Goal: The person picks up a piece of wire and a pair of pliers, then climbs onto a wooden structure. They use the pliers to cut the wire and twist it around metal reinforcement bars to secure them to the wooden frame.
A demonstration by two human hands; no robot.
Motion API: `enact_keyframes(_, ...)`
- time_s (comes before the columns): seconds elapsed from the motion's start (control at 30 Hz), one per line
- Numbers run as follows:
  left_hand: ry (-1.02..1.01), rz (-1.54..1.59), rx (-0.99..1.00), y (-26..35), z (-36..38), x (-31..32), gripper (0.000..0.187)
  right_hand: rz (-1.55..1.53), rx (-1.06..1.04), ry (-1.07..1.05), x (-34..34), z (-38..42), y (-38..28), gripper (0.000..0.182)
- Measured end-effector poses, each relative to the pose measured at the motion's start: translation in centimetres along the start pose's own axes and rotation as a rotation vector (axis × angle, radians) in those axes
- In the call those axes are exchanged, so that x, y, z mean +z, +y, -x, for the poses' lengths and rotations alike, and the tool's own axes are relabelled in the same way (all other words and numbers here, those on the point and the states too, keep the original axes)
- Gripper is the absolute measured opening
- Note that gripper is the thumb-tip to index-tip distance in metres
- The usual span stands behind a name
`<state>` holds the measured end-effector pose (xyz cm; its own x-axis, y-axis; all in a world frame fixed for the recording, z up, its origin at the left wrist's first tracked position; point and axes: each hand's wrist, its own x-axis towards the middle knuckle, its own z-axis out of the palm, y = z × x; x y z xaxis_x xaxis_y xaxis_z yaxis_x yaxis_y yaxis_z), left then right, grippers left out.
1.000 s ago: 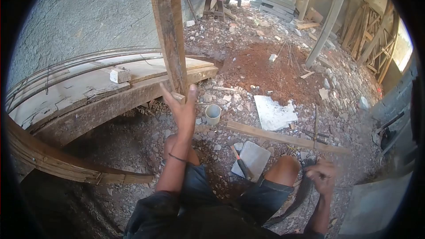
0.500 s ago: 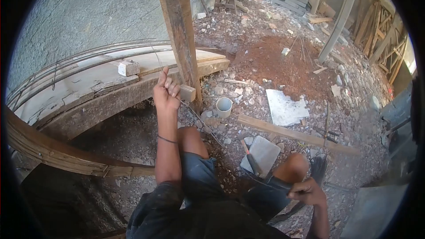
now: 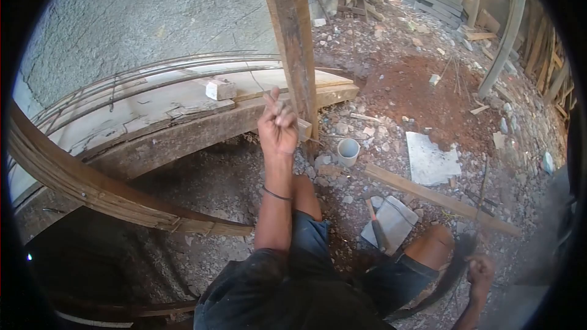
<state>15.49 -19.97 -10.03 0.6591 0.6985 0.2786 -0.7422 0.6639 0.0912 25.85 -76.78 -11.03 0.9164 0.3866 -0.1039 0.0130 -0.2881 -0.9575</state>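
My left hand (image 3: pixel 278 123) is raised in front of the upright wooden post (image 3: pixel 296 43), fingers curled together around the lower end of a thin wire (image 3: pixel 251 70) that slants up to the left. At the lower right, my right hand (image 3: pixel 481 270) is closed beside a bundle of dark strands (image 3: pixel 457 266) by my knee; what it grips, if anything, is too blurred to tell. A tool with an orange and black handle (image 3: pixel 377 231) lies on a grey slab (image 3: pixel 394 223) between my knees.
Long rods (image 3: pixel 177 64) and a white-faced block (image 3: pixel 221 89) rest on the plank (image 3: pixel 153 105) along the wall. A pale bucket (image 3: pixel 348 152), a timber (image 3: pixel 434 198) and a white sheet (image 3: pixel 433 159) lie on rubble. A curved wooden beam (image 3: pixel 104 189) crosses the left.
The view has shifted, so the scene sits further right and slightly lower. My right hand has moved outward to the right, past my knee. My left hand stays raised by the post.
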Motion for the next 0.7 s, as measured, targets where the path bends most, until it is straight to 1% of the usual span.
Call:
enact_keyframes(0.03, -0.002, -0.02, 0.0, 0.1, 0.3, 0.4, 0.036, -0.005, 0.056, -0.077, -0.6, 0.3, 0.1, 0.023)
enact_keyframes(0.07, -0.115, -0.005, -0.067, 0.2, 0.6, 0.7, 0.033, -0.01, 0.113, -0.153, -0.7, 0.4, 0.2, 0.022)
enact_keyframes(0.1, -0.225, 0.012, -0.137, 0.0, 1.0, 1.3, 0.032, -0.027, 0.12, -0.16, -0.3, 0.5, 0.5, 0.022)
enact_keyframes(0.13, -0.217, 0.028, -0.153, -0.6, 1.7, 1.8, 0.034, 0.037, 0.114, -0.224, 0.1, 0.5, 0.6, 0.023)
enact_keyframes(0.17, -0.185, -0.028, -0.178, -1.4, 2.6, 2.2, 0.035, 0.104, 0.106, -0.287, 0.2, 0.5, 0.7, 0.024)
enact_keyframes(0.2, -0.153, -0.083, -0.202, -2.3, 3.6, 2.5, 0.035, 0.246, 0.089, -0.472, -0.5, 0.5, 0.4, 0.035)
enact_keyframes(0.23, 0.019, -0.085, -0.284, -3.7, 5.4, 3.5, 0.034, 0.237, 0.091, -0.48, -0.7, 0.4, 0.1, 0.035)
enact_keyframes(0.27, 0.232, -0.118, -0.442, -5.2, 7.1, 4.9, 0.031, 0.231, 0.005, -0.577, -0.7, 0.1, -0.4, 0.045)
enact_keyframes(0.3, 0.174, -0.35, -0.561, -6.8, 8.8, 3.6, 0.028, 0.223, -0.079, -0.673, -0.5, -0.2, -1.0, 0.054)
enact_keyframes(0.33, 0.235, -0.396, -0.722, -8.7, 10.7, 2.3, 0.027, 0.19, -0.135, -0.729, 0.7, -0.9, -2.9, 0.06)
enact_keyframes(0.37, 0.201, -0.589, -0.863, -10.3, 12.5, 3.9, 0.029, 0.184, -0.133, -0.737, 1.8, -1.0, -2.6, 0.06)
enact_keyframes(0.4, 0.079, -0.653, -0.898, -12.4, 14.3, 3.7, 0.031, 0.053, -0.144, -0.5, 3.3, -1.2, -1.5, 0.056)
enact_keyframes(0.43, 0.063, -0.691, -1.001, -14.0, 15.7, 3.5, 0.029, 0.047, -0.203, -0.338, 4.7, -1.4, -1.6, 0.057)
enact_keyframes(0.47, 0.04, -0.724, -1.108, -15.3, 17.0, 3.3, 0.028, 0.05, -0.258, -0.174, 6.2, -1.6, -1.8, 0.057)
enact_keyframes(0.5, 0.035, -0.714, -1.123, -16.6, 18.2, 3.1, 0.028, 0.176, -0.37, -0.094, 8.0, -2.7, -3.7, 0.062)
enact_keyframes(0.53, -0.05, -0.775, -1.13, -17.7, 19.3, 2.9, 0.027, 0.182, -0.363, -0.082, 9.1, -3.1, -5.1, 0.062)
enact_keyframes(0.57, -0.139, -0.838, -1.13, -18.3, 19.7, 2.9, 0.027, 0.166, -0.328, -0.057, 10.1, -3.4, -6.3, 0.056)
enact_keyframes(0.6, -0.221, -0.892, -1.186, -18.1, 19.4, 4.2, 0.026, 0.148, -0.296, -0.034, 10.5, -3.9, -6.9, 0.051)
enact_keyframes(0.63, -0.225, -0.891, -1.192, -18.3, 19.6, 4.0, 0.026, 0.149, -0.293, -0.027, 10.3, -4.4, -6.9, 0.051)
enact_keyframes(0.7, -0.36, -0.901, -1.142, -18.9, 20.5, 3.5, 0.026, -0.064, -0.143, -0.15, 9.5, -5.3, -6.3, 0.039)
